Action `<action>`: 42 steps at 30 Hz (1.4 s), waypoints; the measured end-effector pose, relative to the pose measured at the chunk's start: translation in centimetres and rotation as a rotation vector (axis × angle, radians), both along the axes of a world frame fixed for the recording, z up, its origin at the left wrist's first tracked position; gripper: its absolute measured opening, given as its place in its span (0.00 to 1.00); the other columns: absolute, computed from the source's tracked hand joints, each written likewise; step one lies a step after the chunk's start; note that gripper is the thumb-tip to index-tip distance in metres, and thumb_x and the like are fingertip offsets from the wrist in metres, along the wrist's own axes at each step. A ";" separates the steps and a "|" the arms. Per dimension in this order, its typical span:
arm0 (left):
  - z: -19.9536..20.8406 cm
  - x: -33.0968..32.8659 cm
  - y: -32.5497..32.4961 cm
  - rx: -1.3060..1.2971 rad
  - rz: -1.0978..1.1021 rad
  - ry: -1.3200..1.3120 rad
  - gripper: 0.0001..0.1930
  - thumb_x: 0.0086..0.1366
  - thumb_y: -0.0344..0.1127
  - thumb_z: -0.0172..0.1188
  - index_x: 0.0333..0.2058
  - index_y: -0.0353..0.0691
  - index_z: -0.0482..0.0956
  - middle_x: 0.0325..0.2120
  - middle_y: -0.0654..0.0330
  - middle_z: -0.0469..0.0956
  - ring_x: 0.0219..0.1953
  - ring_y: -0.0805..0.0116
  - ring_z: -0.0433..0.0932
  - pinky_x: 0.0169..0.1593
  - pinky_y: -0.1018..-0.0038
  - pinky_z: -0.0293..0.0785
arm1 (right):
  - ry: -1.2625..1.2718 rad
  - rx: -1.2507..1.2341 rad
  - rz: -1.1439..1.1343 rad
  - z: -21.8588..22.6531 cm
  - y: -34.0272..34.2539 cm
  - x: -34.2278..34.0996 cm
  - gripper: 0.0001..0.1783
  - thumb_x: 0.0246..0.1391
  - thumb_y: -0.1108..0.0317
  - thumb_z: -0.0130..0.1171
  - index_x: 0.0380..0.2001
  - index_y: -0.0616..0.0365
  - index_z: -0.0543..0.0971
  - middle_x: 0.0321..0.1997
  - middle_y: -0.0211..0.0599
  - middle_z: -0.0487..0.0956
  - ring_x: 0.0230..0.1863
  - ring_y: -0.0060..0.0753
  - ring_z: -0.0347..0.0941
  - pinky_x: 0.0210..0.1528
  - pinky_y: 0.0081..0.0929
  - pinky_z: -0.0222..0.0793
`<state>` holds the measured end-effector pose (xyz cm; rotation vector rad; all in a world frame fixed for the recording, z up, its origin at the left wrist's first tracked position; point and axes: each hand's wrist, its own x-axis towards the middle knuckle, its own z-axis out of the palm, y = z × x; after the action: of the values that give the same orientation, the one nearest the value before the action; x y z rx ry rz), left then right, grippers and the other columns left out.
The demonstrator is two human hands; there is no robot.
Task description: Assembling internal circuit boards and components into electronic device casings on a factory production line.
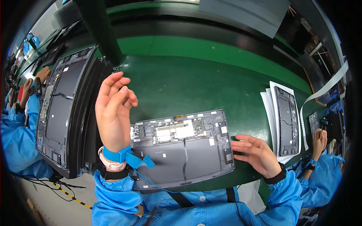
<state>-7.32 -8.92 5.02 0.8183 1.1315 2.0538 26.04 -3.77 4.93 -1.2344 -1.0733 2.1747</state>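
Observation:
An opened tablet point(171, 154) lies in front of me, its circuit board strip along the far side and dark battery panels on the near side. My left hand point(116, 109) is raised over its left end, fingers loosely curled with nothing visible in them. A blue wrist strap point(122, 154) with a thin blue cord circles that wrist and hides part of the tablet's left side. Beside the tablet's right edge is my right hand point(258, 152), fingers stretched out and spread, their tips close to the edge; whether they touch it I cannot tell.
Several similar opened devices point(62, 101) are stacked at the left. Another opened tablet point(287, 120) rests on white sheets point(270, 113) at the right of the green tabletop point(181, 83). Co-workers' hands show at the far left point(43, 74) and far right point(319, 141). A green post point(100, 30) rises behind the stack.

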 end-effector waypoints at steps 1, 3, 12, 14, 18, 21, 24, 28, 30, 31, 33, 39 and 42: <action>-0.1 0.0 0.1 0.004 -0.005 0.003 0.20 0.60 0.30 0.52 0.51 0.32 0.65 0.41 0.60 0.69 0.32 0.76 0.66 0.36 0.78 0.63 | 0.003 0.004 -0.005 -0.1 0.1 -0.4 0.23 0.55 0.73 0.51 0.54 0.70 0.63 0.52 0.46 0.70 0.54 0.38 0.67 0.55 0.34 0.65; -0.3 0.1 0.1 -0.002 0.004 0.000 0.20 0.60 0.30 0.52 0.51 0.32 0.65 0.41 0.60 0.69 0.31 0.76 0.66 0.36 0.78 0.63 | -0.031 -0.133 0.057 -0.2 0.2 -1.2 0.22 0.58 0.70 0.50 0.54 0.67 0.64 0.51 0.42 0.72 0.49 0.32 0.68 0.53 0.31 0.63; 0.0 0.3 -0.1 0.014 -0.001 -0.014 0.20 0.59 0.30 0.52 0.51 0.32 0.65 0.41 0.60 0.69 0.31 0.76 0.67 0.35 0.77 0.63 | 0.074 -0.089 -0.008 -0.7 -1.5 -4.0 0.17 0.63 0.67 0.42 0.53 0.63 0.63 0.48 0.37 0.72 0.51 0.25 0.67 0.54 0.27 0.63; 0.1 0.4 -0.2 0.011 0.004 -0.026 0.20 0.59 0.29 0.52 0.51 0.32 0.65 0.41 0.60 0.69 0.31 0.76 0.66 0.35 0.77 0.63 | 0.051 -0.037 -0.018 -1.1 -1.3 -3.9 0.17 0.63 0.67 0.42 0.52 0.63 0.64 0.46 0.37 0.73 0.48 0.25 0.69 0.52 0.27 0.65; 0.2 0.4 -0.3 0.027 0.011 -0.054 0.20 0.59 0.29 0.52 0.50 0.32 0.65 0.40 0.60 0.69 0.30 0.76 0.66 0.35 0.77 0.63 | 0.059 0.029 -0.101 -2.7 1.3 -2.7 0.14 0.62 0.67 0.44 0.47 0.64 0.68 0.41 0.37 0.76 0.41 0.25 0.74 0.45 0.26 0.71; 0.3 0.1 -0.3 0.006 0.018 -0.051 0.20 0.59 0.29 0.52 0.50 0.33 0.65 0.40 0.60 0.69 0.30 0.76 0.66 0.35 0.77 0.62 | 0.123 0.160 -0.229 -2.7 4.4 -3.4 0.13 0.62 0.67 0.42 0.44 0.64 0.69 0.39 0.36 0.76 0.38 0.25 0.75 0.43 0.26 0.73; -0.1 0.5 0.3 -0.019 -0.010 -0.023 0.19 0.58 0.29 0.53 0.49 0.33 0.65 0.39 0.60 0.69 0.30 0.76 0.67 0.35 0.77 0.63 | 0.215 0.270 -0.320 -2.6 8.6 -5.6 0.15 0.64 0.67 0.39 0.45 0.66 0.69 0.44 0.39 0.75 0.43 0.29 0.73 0.47 0.29 0.70; -0.5 2.6 2.0 -0.139 -0.095 0.163 0.17 0.58 0.28 0.52 0.47 0.35 0.66 0.37 0.59 0.70 0.28 0.75 0.70 0.33 0.80 0.67 | 0.360 0.237 -0.471 -4.9 17.7 -10.0 0.14 0.63 0.65 0.41 0.43 0.64 0.72 0.41 0.38 0.76 0.41 0.31 0.72 0.46 0.32 0.68; -1.4 3.2 1.6 -0.162 -0.060 0.413 0.17 0.57 0.25 0.52 0.46 0.35 0.67 0.36 0.59 0.71 0.27 0.75 0.71 0.32 0.79 0.69 | 0.427 0.247 -0.452 -6.2 22.0 -14.6 0.14 0.63 0.64 0.42 0.40 0.63 0.72 0.39 0.39 0.77 0.38 0.33 0.73 0.45 0.34 0.68; -2.8 3.2 1.7 -0.156 -0.004 0.584 0.17 0.56 0.23 0.51 0.46 0.35 0.67 0.36 0.58 0.71 0.27 0.75 0.72 0.32 0.79 0.70 | 0.449 0.240 -0.437 -6.4 23.0 -17.5 0.17 0.64 0.60 0.38 0.45 0.61 0.71 0.44 0.40 0.76 0.43 0.36 0.72 0.51 0.38 0.65; -3.9 4.6 2.0 -0.205 0.015 0.908 0.17 0.55 0.21 0.52 0.45 0.34 0.68 0.34 0.57 0.73 0.26 0.74 0.74 0.31 0.77 0.72 | 0.477 0.242 -0.498 -8.3 26.2 -21.4 0.18 0.64 0.60 0.40 0.43 0.62 0.72 0.43 0.41 0.77 0.41 0.37 0.73 0.49 0.40 0.67; -5.0 5.7 2.2 -0.313 -0.169 1.077 0.17 0.56 0.24 0.54 0.45 0.37 0.69 0.35 0.55 0.74 0.27 0.65 0.77 0.30 0.71 0.74 | -0.305 1.014 -0.726 -8.1 26.7 -27.1 0.31 0.59 0.51 0.43 0.52 0.71 0.66 0.57 0.64 0.64 0.58 0.61 0.60 0.60 0.39 0.55; -5.4 5.3 2.7 -0.354 -0.114 0.995 0.17 0.56 0.24 0.55 0.46 0.37 0.69 0.35 0.56 0.74 0.26 0.66 0.76 0.30 0.73 0.74 | -0.332 1.220 -0.764 -7.3 26.7 -26.1 0.30 0.57 0.56 0.46 0.56 0.69 0.63 0.63 0.60 0.55 0.64 0.56 0.51 0.65 0.38 0.47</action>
<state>-2.05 -6.23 -0.35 1.7319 1.8193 1.2405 -0.01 22.89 -2.38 -1.0708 -1.3756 0.5151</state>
